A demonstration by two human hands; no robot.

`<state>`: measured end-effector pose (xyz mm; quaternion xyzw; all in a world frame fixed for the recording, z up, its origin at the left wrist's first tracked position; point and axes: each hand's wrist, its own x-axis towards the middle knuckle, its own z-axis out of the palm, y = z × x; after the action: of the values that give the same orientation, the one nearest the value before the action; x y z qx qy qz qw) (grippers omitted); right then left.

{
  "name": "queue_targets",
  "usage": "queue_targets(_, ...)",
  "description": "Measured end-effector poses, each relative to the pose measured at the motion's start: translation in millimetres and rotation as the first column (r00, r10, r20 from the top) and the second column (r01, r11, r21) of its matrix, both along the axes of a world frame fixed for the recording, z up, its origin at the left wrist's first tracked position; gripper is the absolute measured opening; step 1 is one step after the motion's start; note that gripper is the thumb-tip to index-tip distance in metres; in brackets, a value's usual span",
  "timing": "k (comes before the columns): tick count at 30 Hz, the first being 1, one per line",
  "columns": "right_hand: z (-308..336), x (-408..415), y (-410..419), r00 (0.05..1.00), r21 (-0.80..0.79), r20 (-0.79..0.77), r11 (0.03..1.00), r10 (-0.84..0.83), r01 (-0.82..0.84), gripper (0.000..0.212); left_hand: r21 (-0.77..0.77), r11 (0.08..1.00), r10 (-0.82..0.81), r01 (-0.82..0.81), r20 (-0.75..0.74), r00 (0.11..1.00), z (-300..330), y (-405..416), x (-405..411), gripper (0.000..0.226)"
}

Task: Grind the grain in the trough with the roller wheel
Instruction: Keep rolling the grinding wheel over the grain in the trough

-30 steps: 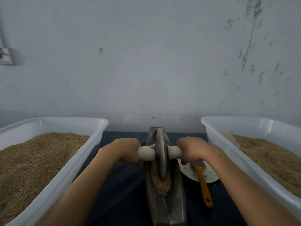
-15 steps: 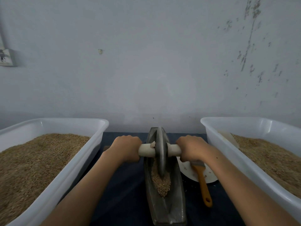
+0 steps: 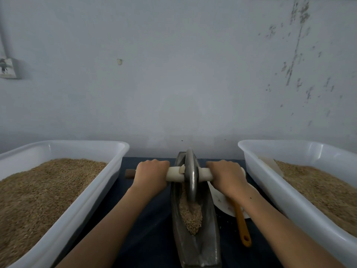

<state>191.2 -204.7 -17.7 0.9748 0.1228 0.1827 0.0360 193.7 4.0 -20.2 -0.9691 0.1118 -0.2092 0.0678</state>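
Note:
A dark metal boat-shaped trough lies lengthwise in the middle of the table, with brown grain heaped in its groove. The grey roller wheel stands upright in the far half of the trough, on a pale axle handle. My left hand grips the axle left of the wheel. My right hand grips it on the right side. A brown end of the axle sticks out past my left hand.
Two big white tubs of grain flank the trough, the left tub and the right tub. A white plate with an orange-handled brush lies right of the trough under my right forearm. The wall stands close behind.
Both hands have pushed the wheel away from me along the trough, towards its far end. More grain shows in front of the wheel.

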Motion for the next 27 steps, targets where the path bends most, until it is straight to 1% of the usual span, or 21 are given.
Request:
queue_targets(1, -1.3, 0.1, -0.5, 1.000, 0.010, 0.017, 1.000, 0.006, -0.006, 0.011, 0.000, 1.000, -0.011, 0.011, 0.020, 1.000, -0.8, 0.2, 0.0, 0.022)
queue_targets(3, 0.9, 0.2, -2.1, 0.999, 0.009, -0.040, 1.000, 0.017, -0.016, 0.014, 0.019, 0.999, -0.041, 0.041, -0.008, 0.999, 1.0, 2.0, 1.0, 0.024)
queue_targets(5, 7.5, -0.3, -2.9, 0.986, -0.035, -0.164, 0.999, 0.015, -0.021, 0.023, 0.044, 0.997, -0.057, 0.063, -0.127, 0.990, 6.7, 5.1, 1.5, 0.029)
queue_targets(7, 15.7, -2.0, -2.8, 0.954, -0.082, -0.301, 0.996, 0.003, -0.029, 0.031, 0.036, 0.997, -0.057, 0.071, -0.298, 0.953, 13.1, 7.7, -0.1, 0.036)
queue_targets(10, 23.1, -5.7, -3.0, 0.885, -0.090, -0.464, 0.996, -0.023, -0.022, 0.039, -0.054, 0.997, -0.076, 0.056, -0.514, 0.854, 18.8, 9.7, -3.0, 0.038)
queue_targets(12, 24.3, -6.5, -2.8, 0.863, -0.074, -0.505, 0.997, -0.029, -0.010, 0.042, -0.111, 0.993, -0.098, 0.040, -0.581, 0.808, 19.5, 10.4, -2.3, 0.031)
queue_targets(13, 24.1, -6.1, -2.4, 0.866, -0.075, -0.499, 0.997, -0.031, -0.008, 0.041, -0.116, 0.993, -0.097, 0.035, -0.585, 0.805, 19.3, 10.3, -2.2, 0.027)
queue_targets(15, 22.9, -5.1, -1.0, 0.892, -0.091, -0.450, 0.996, -0.036, -0.006, 0.036, -0.079, 0.996, -0.066, 0.029, -0.531, 0.845, 18.7, 8.7, -2.6, 0.030)
queue_targets(17, 20.2, -4.1, 0.2, 0.929, -0.099, -0.368, 0.995, -0.031, -0.006, 0.030, -0.003, 1.000, -0.014, 0.014, -0.403, 0.915, 15.2, 6.3, -1.9, 0.037)
queue_targets(19, 15.5, -2.4, 1.0, 0.968, -0.079, -0.250, 0.997, -0.025, 0.006, 0.023, 0.043, 0.999, 0.013, -0.003, -0.231, 0.973, 10.3, 3.2, 0.4, 0.035)
queue_targets(22, 7.0, -1.3, 2.4, 0.995, -0.009, -0.094, 1.000, -0.026, 0.025, 0.016, 0.030, 1.000, 0.006, -0.005, -0.041, 0.999, 2.7, -0.6, 2.4, 0.027)
queue_targets(24, 5.6, -1.1, 2.4, 0.996, 0.000, -0.086, 1.000, -0.025, 0.025, 0.016, 0.014, 1.000, -0.015, 0.015, -0.007, 1.000, 0.9, -0.1, 2.4, 0.026)
queue_targets(25, 7.1, -1.2, 2.2, 0.994, -0.012, -0.107, 1.000, -0.025, 0.024, 0.018, 0.021, 1.000, -0.022, 0.022, -0.028, 0.999, 2.2, 0.8, 2.7, 0.027)
queue_targets(27, 12.3, -1.7, 1.0, 0.983, -0.062, -0.182, 0.998, -0.026, 0.015, 0.023, 0.041, 0.998, -0.037, 0.044, -0.139, 0.990, 7.1, 4.1, 2.9, 0.031)
